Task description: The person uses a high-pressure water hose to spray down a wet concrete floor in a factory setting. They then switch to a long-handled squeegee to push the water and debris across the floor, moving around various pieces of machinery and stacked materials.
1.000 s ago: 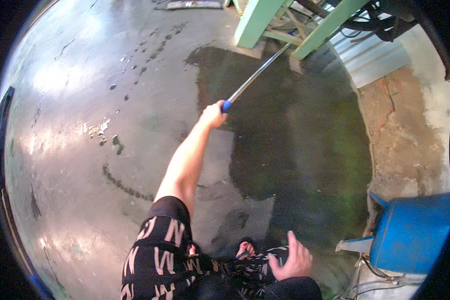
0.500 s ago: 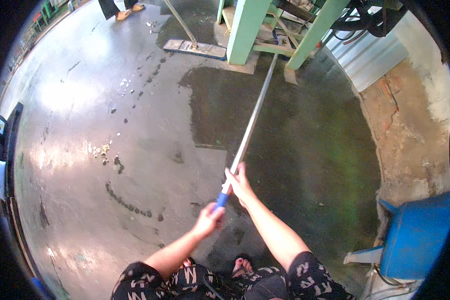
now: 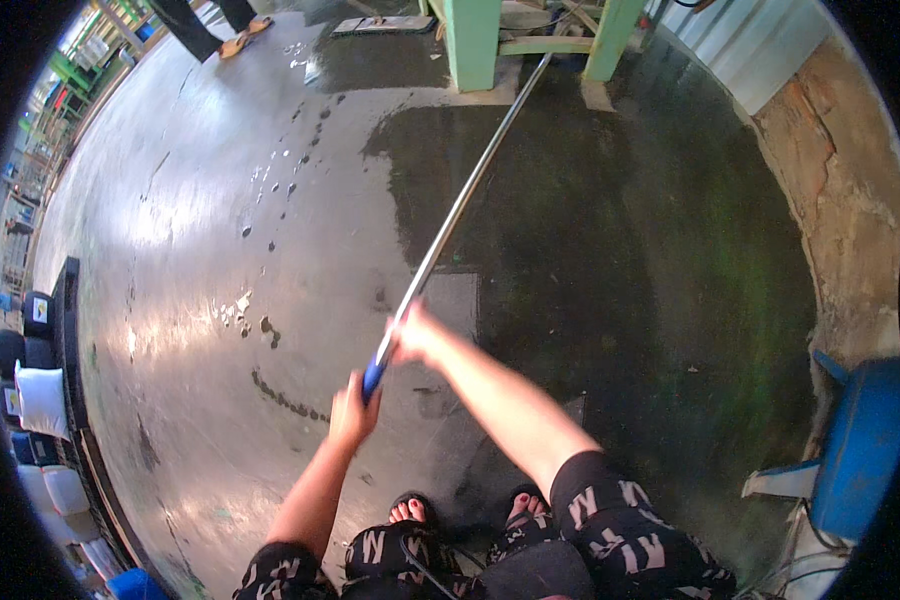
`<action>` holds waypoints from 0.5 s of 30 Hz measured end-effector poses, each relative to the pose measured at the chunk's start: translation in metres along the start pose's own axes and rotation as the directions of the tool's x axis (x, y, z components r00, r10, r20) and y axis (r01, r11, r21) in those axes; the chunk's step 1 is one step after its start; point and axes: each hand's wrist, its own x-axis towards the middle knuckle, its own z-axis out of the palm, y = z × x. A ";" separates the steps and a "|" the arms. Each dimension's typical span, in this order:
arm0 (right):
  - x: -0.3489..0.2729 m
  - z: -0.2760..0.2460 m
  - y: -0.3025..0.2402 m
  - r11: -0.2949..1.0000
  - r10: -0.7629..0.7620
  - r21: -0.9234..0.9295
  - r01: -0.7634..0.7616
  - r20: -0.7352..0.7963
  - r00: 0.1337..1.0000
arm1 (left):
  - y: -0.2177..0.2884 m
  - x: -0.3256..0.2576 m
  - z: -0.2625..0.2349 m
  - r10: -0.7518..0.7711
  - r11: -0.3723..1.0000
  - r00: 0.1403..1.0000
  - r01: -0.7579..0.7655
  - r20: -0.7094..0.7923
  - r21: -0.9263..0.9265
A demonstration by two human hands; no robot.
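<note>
A long metal pole (image 3: 469, 190) with a blue grip (image 3: 372, 378) slants away from me over the floor. My left hand (image 3: 351, 412) is closed round the lower end of the grip. Farther up, my right hand (image 3: 416, 335), slightly blurred, wraps the metal shaft just above the blue part. The pole's far end reaches beneath a crossbar of the green frame (image 3: 473, 45), and whatever is fixed there is hidden. Dark wet floor (image 3: 570, 240) spreads under and to the right of the pole.
Left of the frame lies a flat mop head (image 3: 382, 25). Another person's feet (image 3: 235, 45) stand at the far left. A blue metal object (image 3: 860, 450) sits by the rough wall (image 3: 850, 170) on the right. White containers (image 3: 42, 402) line the left edge.
Both my hands and the pole's near end have swung left, so the pole slants more. My view has shifted, and the green frame and flat mop head sit higher in the picture.
</note>
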 end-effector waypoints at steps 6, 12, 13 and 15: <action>-0.088 0.049 0.139 0.955 0.154 -0.259 -0.143 0.025 0.988 | -0.196 -0.329 0.047 -0.573 0.359 0.579 0.813 0.580 -0.458; -0.015 -0.011 0.075 0.787 -0.229 -0.616 0.009 -0.279 0.933 | -0.022 -0.165 0.035 -0.370 0.401 0.738 0.675 0.564 -0.619; -0.015 -0.039 0.021 0.844 -0.171 -0.537 0.016 -0.240 0.955 | 0.008 -0.126 0.047 -0.283 0.260 0.744 0.667 0.605 -0.698; 0.015 -0.110 -0.032 0.776 -0.411 -0.630 0.034 -0.463 0.785 | 0.086 -0.064 0.068 -0.073 0.077 0.723 0.691 0.687 -0.719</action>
